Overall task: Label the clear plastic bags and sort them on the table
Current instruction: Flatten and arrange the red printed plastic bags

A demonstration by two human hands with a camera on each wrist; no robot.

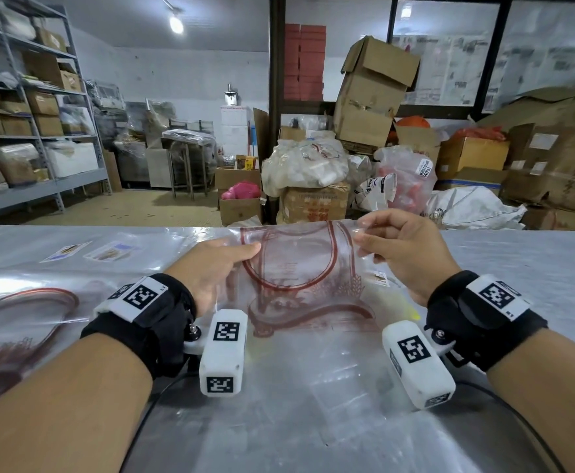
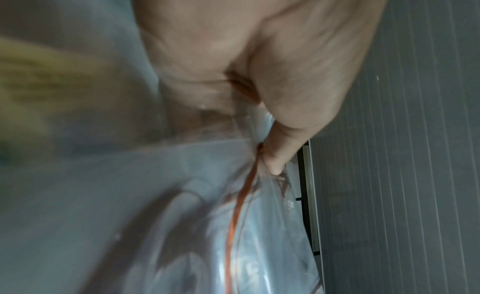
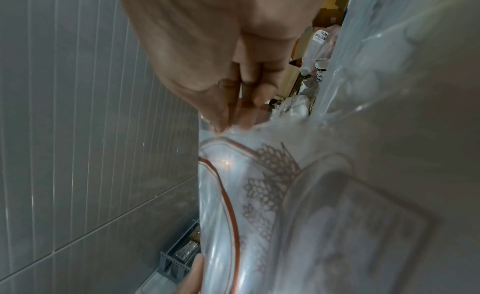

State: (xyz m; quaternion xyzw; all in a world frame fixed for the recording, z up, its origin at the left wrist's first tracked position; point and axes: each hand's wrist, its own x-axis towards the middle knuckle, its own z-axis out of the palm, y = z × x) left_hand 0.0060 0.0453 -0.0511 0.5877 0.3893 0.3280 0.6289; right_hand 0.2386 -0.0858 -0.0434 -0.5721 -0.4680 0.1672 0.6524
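I have the left hand pinching the left edge of the clear plastic bag, thumb on top. In the left wrist view the thumb presses the film at its red printed line. My right hand pinches the bag's opposite top corner; in the right wrist view the fingertips close on the film edge. The bag hangs between the two grips, its upper edge lifted off the table, its lower part draped toward me. Outboard of the left grip lie another printed bag and two labels. Just below the right grip sits a small label.
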